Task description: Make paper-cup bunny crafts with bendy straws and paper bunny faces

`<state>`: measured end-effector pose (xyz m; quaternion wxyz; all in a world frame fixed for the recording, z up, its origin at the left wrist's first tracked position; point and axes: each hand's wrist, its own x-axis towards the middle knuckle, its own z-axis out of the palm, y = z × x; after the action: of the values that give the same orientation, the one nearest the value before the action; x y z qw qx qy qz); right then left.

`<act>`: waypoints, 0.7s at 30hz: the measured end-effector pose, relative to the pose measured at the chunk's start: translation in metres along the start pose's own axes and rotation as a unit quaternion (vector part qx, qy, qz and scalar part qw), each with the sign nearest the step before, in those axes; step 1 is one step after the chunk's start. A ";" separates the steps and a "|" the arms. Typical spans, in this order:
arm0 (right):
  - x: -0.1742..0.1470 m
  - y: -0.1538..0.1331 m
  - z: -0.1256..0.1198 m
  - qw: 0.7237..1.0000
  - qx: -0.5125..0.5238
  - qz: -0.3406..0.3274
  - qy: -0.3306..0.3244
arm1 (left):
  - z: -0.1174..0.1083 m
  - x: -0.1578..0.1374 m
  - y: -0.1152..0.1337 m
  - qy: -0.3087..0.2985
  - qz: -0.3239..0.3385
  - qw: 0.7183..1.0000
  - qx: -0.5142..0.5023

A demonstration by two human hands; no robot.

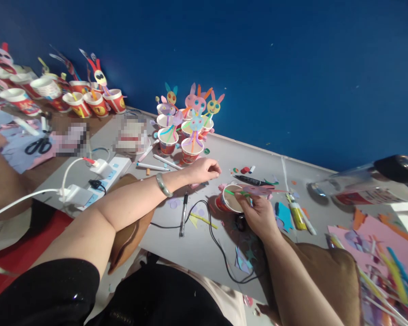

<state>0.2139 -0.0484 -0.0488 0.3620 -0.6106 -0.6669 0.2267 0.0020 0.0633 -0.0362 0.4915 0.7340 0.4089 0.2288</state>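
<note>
My right hand (260, 215) is closed on a pink paper figure (258, 190) with a green pipe-cleaner stem. It is held over the mouth of a red and white paper cup (221, 201), and part of the stem shows inside the rim. To the left, my left hand (207, 170) hovers above the table with its fingers curled together. What it pinches, if anything, is hidden. A black marker (250, 180) lies just behind the cup. In front of my left hand stand several finished cups with paper animal heads, among them a light blue one (196, 121).
A black cable (209, 217) and a pen (183, 215) lie on the grey table. At left are a power strip (120, 170), scissors (39, 145) and more cups. A yellow glue bottle (297, 216), a clear jar (367, 185) and pink paper scraps (347, 231) are at right.
</note>
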 end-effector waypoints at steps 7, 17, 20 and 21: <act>-0.001 0.002 0.000 1.000 0.000 0.005 -0.003 | -0.004 -0.003 0.000 0.054 0.025 0.998 -0.025; -0.001 0.002 0.000 1.000 -0.002 0.018 -0.003 | -0.008 -0.007 0.008 0.060 0.032 0.992 -0.102; -0.001 0.002 0.000 1.000 -0.006 0.018 -0.004 | -0.010 -0.008 0.009 0.058 0.024 0.995 -0.077; -0.001 0.002 0.000 1.000 -0.005 0.018 -0.003 | -0.010 -0.008 0.010 0.056 0.025 0.996 -0.072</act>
<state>0.2152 -0.0489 -0.0506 0.3526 -0.6238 -0.6580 0.2314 -0.0064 0.0603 -0.0224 0.5135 0.6929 0.3996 0.3107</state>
